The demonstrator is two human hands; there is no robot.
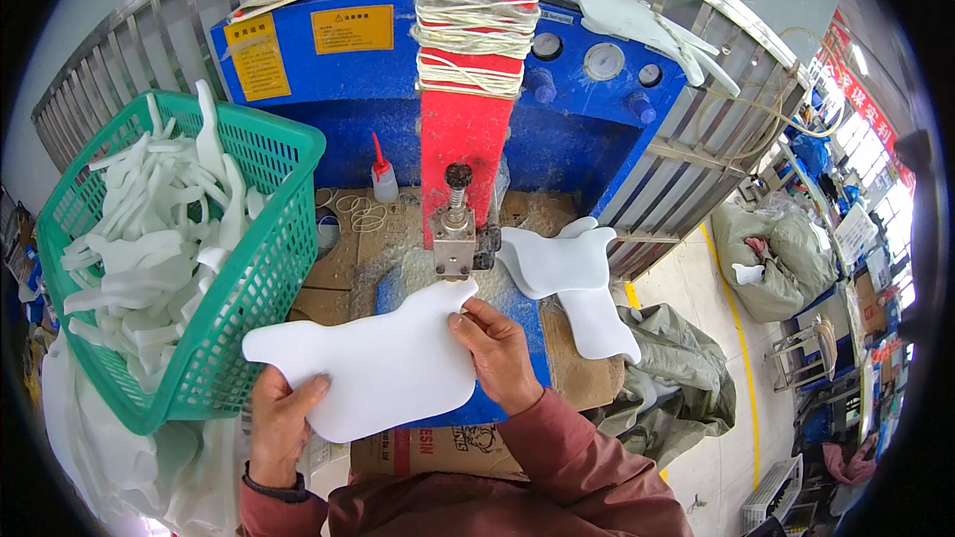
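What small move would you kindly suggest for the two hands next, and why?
I would probably turn the white sheet slightly to bring more of its edge to the metal head, because its upper right corner sits by the head's lower end, while the left hand grips its left side and the right hand pinches it near that corner.

Beside me, the blue machine (328, 75) carries a yellow label (256, 58) at its left corner and a yellow sign (353, 28) with a warning triangle near its top edge. White characters run along a red banner (863, 102); red and black print marks a cardboard box (428, 459).
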